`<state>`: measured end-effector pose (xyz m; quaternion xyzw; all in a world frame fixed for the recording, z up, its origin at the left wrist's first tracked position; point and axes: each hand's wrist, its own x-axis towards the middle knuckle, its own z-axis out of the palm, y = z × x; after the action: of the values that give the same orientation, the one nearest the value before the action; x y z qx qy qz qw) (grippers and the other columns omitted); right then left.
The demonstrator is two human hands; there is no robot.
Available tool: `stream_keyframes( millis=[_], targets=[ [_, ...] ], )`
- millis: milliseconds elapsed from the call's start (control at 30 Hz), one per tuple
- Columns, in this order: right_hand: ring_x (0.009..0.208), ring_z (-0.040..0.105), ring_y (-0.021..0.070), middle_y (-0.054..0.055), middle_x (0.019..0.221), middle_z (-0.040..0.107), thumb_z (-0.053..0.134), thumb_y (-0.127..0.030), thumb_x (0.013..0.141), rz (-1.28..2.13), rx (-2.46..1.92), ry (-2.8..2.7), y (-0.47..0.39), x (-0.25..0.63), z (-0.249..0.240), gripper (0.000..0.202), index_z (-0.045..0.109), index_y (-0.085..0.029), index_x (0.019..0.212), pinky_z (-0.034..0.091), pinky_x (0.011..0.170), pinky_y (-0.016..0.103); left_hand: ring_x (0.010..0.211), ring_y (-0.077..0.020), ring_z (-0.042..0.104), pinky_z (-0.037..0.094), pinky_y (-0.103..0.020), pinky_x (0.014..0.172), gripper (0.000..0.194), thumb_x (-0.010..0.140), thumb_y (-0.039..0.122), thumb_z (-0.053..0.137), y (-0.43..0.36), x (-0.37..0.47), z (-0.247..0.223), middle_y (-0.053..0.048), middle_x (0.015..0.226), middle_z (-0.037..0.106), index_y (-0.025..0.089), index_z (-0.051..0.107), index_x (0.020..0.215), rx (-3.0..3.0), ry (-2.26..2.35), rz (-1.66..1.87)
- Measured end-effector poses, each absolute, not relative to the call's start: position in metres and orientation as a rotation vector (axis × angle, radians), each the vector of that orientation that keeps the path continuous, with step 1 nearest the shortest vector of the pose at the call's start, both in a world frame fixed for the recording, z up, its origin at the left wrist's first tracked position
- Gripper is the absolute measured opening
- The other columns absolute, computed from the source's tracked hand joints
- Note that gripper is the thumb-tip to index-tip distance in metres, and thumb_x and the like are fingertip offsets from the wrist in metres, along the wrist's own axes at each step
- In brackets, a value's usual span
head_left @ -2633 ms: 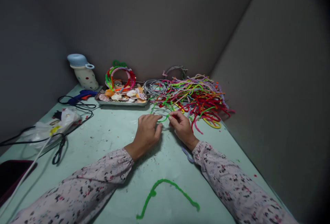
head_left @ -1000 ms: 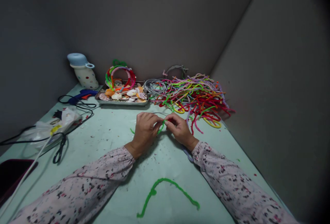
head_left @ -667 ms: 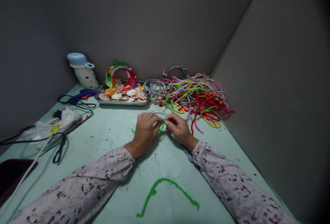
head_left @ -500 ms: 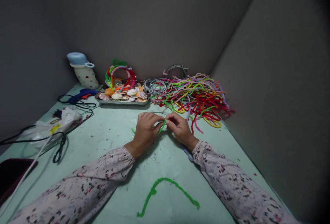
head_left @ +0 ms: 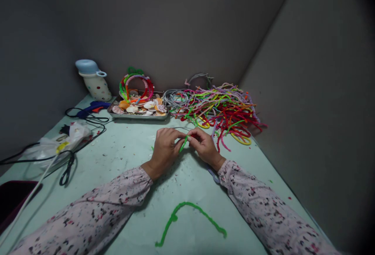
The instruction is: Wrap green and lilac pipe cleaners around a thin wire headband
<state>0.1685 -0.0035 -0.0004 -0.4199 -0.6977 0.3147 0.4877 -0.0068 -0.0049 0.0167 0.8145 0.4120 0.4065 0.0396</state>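
A short stretch of green pipe cleaner (head_left: 183, 144) shows between my hands over the middle of the table. My left hand (head_left: 166, 149) pinches it between thumb and fingertips. Close against it, my right hand (head_left: 205, 148) is closed with thumb and forefinger on the same pipe cleaner. A thin grey wire (head_left: 181, 128) arcs just behind my fingers; whether I grip it too is hidden. Nearer to me, a second green pipe cleaner (head_left: 190, 204), bent into an arch with a small curl on its left side, lies on the table.
Behind my hands stand a metal tray (head_left: 140, 117) of shells with colourful wrapped hoops (head_left: 137, 87), a coil of grey wire (head_left: 177, 97) and a pile of pipe cleaners (head_left: 225, 104). At left are a bottle (head_left: 95, 83), a blue glue gun (head_left: 92, 108), black cords (head_left: 70, 165) and a plastic bag (head_left: 48, 147).
The green end sticking out left of my left hand has drawn in closer to it. Both hands stay in nearly the same place, still pinching the pipe cleaner.
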Motion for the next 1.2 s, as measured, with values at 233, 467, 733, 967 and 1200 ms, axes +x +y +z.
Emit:
stream_keyframes(
  millis=[233,467,733,967,1200],
  targets=[
    [0.068,0.054,0.0142,0.0,0.078,0.055,0.057,-0.031,0.088,0.771,-1.015,-1.69,-0.004,0.1687,-0.0004,0.011,0.06,-0.021,0.091,0.046,0.064,0.027,0.088,-0.0195,0.058,0.038,-0.036,0.085,0.009,0.089,0.028,0.061,-0.006,-0.0062,0.0176,-0.002,0.087,0.068,0.023,0.067,0.092,2.438,1.257,1.242],
    [0.069,0.054,0.015,0.001,0.079,0.056,0.058,-0.032,0.088,0.772,-1.025,-1.691,-0.0038,0.1687,-0.0004,0.012,0.061,-0.021,0.092,0.046,0.064,0.028,0.089,-0.0194,0.058,0.038,-0.036,0.086,0.008,0.088,0.027,0.062,-0.0062,-0.0061,0.0183,-0.002,0.087,0.068,0.022,0.067,0.091,2.38,1.248,1.252],
    [0.07,0.054,0.0155,0.001,0.078,0.057,0.058,-0.033,0.088,0.759,-1.034,-1.692,-0.0038,0.1682,-0.0011,0.013,0.061,-0.021,0.091,0.047,0.064,0.028,0.088,-0.0196,0.06,0.04,-0.037,0.087,0.007,0.087,0.026,0.062,-0.0071,-0.0048,0.0206,-0.002,0.086,0.069,0.022,0.068,0.089,2.308,1.271,1.24],
    [0.07,0.053,0.0152,0.001,0.077,0.056,0.058,-0.031,0.088,0.719,-1.033,-1.723,-0.0034,0.1682,-0.0003,0.011,0.061,-0.021,0.089,0.044,0.064,0.028,0.088,-0.019,0.061,0.04,-0.037,0.087,0.007,0.086,0.026,0.063,-0.0072,-0.004,0.0203,-0.001,0.084,0.069,0.021,0.068,0.086,2.246,1.274,1.259],
    [0.07,0.052,0.015,0.001,0.078,0.055,0.059,-0.03,0.088,0.68,-1.033,-1.755,-0.0048,0.1686,0.0012,0.01,0.061,-0.02,0.088,0.043,0.064,0.027,0.083,-0.0181,0.061,0.042,-0.036,0.085,0.01,0.086,0.027,0.063,-0.0071,-0.0043,0.0229,0.0,0.08,0.068,0.02,0.067,0.08,2.194,1.281,1.222]
  ],
)
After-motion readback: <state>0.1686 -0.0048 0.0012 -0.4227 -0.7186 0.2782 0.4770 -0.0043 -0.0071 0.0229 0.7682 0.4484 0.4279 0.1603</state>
